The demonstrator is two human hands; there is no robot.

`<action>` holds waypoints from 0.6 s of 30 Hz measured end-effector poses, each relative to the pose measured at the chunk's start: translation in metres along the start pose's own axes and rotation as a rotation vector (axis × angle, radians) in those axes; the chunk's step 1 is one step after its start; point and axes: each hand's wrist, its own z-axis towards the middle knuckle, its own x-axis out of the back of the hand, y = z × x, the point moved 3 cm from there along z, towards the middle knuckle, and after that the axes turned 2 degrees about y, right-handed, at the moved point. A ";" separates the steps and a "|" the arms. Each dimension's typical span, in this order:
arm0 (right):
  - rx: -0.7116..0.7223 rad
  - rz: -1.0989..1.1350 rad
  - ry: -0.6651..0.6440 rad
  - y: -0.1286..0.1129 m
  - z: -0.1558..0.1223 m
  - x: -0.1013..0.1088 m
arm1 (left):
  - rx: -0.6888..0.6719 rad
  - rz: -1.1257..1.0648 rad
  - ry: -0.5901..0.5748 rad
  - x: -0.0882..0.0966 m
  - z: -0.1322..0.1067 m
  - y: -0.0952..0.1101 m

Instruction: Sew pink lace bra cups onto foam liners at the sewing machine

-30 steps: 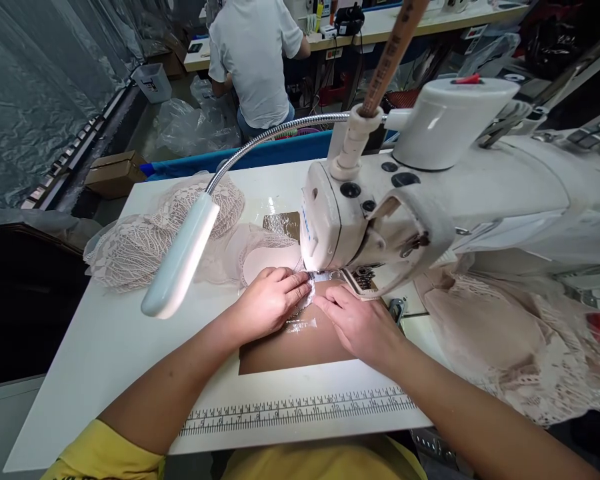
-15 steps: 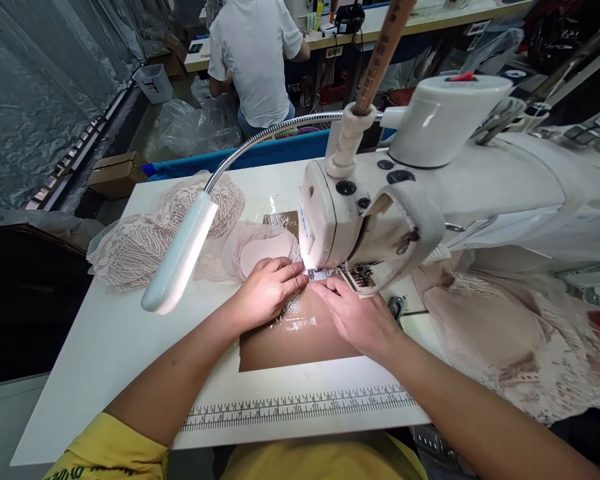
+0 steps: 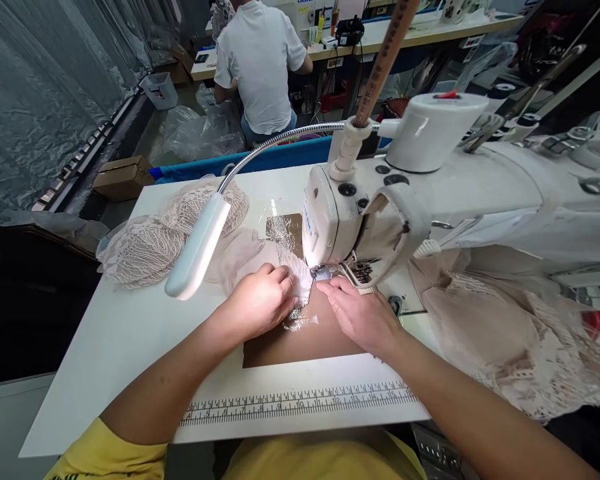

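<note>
My left hand point(image 3: 264, 300) is closed on a piece of pale lace fabric point(image 3: 300, 275), fingers curled over its near edge. The lace runs up to the presser foot point(image 3: 321, 273) of a white sewing machine point(image 3: 325, 220). Just right of the foot, my right hand point(image 3: 363, 313) lies low with its fingers bent and close together. Whatever is under those fingertips is hidden. More sheer pale fabric point(image 3: 240, 257) trails behind my left hand. Beneath both hands is a shiny brown sheet point(image 3: 300, 347) on the white table point(image 3: 120, 333).
Lace pieces point(image 3: 145, 250) are heaped at the table's left, behind a lit lamp point(image 3: 197, 247) on a bent neck. Beige lace fabric point(image 3: 485, 327) is piled on the right. A ruler strip point(image 3: 300, 403) runs along the front edge. Ahead sits a person in a white shirt point(image 3: 260, 67).
My left hand has shifted slightly back and toward me, and the lace has turned, its white edge now showing beside the presser foot. My right hand stays by the foot. The view has shifted slightly.
</note>
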 end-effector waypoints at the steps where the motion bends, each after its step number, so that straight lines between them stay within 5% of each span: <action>1: -0.006 0.005 -0.005 0.001 0.000 0.000 | -0.003 -0.031 -0.030 0.003 -0.003 0.002; 9: -0.026 0.019 -0.062 0.000 0.001 0.000 | -0.137 -0.255 -0.171 0.014 -0.015 0.011; 18: 0.023 0.122 0.024 -0.003 0.004 0.007 | -0.090 -0.280 -0.037 -0.006 -0.013 0.010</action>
